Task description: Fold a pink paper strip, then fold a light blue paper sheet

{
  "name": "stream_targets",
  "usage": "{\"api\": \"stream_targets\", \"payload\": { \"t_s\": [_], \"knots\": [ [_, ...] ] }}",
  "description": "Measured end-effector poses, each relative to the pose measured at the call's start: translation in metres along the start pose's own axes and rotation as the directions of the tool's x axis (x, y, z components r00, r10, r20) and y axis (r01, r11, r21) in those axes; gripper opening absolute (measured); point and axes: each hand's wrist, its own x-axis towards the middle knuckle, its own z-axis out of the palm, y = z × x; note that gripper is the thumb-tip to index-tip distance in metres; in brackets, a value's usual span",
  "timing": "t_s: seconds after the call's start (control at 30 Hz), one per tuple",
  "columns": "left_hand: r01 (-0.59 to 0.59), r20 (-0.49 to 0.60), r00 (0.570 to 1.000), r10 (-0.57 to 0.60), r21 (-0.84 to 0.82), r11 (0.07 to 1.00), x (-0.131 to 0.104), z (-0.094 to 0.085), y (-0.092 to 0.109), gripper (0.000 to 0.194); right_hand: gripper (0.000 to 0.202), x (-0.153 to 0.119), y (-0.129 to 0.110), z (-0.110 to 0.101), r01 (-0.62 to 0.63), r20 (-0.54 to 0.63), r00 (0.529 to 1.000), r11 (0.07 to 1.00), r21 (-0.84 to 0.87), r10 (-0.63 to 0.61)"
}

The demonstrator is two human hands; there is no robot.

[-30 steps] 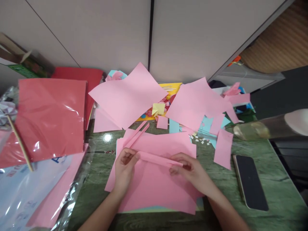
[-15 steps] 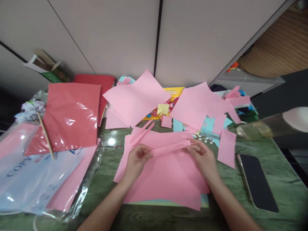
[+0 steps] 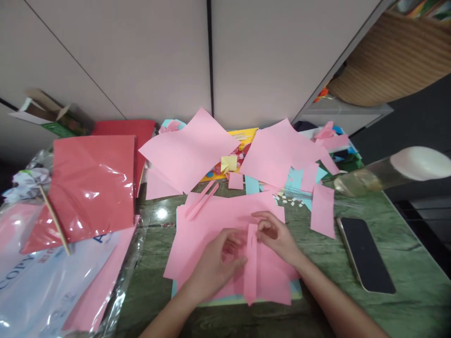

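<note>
A narrow folded strip of pink paper (image 3: 251, 267) stands lengthwise before me, over a stack of pink sheets (image 3: 204, 239). My right hand (image 3: 275, 236) pinches the strip near its far end, between thumb and curled fingers. Just left of the strip is my left hand (image 3: 225, 263), its thumb and bent fingers apart with nothing between them. The left thumb tip comes close to the strip's edge; whether it touches, I cannot tell. Thin pink strips (image 3: 202, 202) lie on the stack's far left corner.
Pink sheets (image 3: 190, 150), a small yellow paper piece (image 3: 229, 163) and blue scraps (image 3: 296, 180) lie at the back. To the right are a phone (image 3: 366, 256) and a bottle (image 3: 380, 173). Red paper (image 3: 95, 183) and a clear plastic bag (image 3: 116, 281) lie left.
The pink strip has turned from lying crosswise between both hands to pointing toward me. My left hand has let go of its end. The camera view has shifted slightly.
</note>
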Motion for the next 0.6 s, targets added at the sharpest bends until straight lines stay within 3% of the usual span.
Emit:
{"api": "stream_targets", "payload": {
  "t_s": [0.1,0.2,0.6],
  "knots": [
    [0.021,0.006,1.000,-0.020,-0.149,0.989,0.006,0.009,-0.005,0.034,0.039,-0.008,-0.006,0.011,0.042,0.130,0.991,0.997,-0.066,-0.033],
    [0.022,0.018,1.000,-0.019,-0.194,0.981,0.011,0.011,-0.011,0.030,0.042,-0.014,-0.008,0.019,0.098,0.164,0.983,0.987,-0.125,-0.077],
    [0.005,-0.063,0.998,-0.022,-0.259,0.966,0.011,0.008,-0.020,0.024,0.039,-0.019,-0.015,0.028,0.139,0.088,0.988,0.969,-0.206,-0.123]
  ]
}}
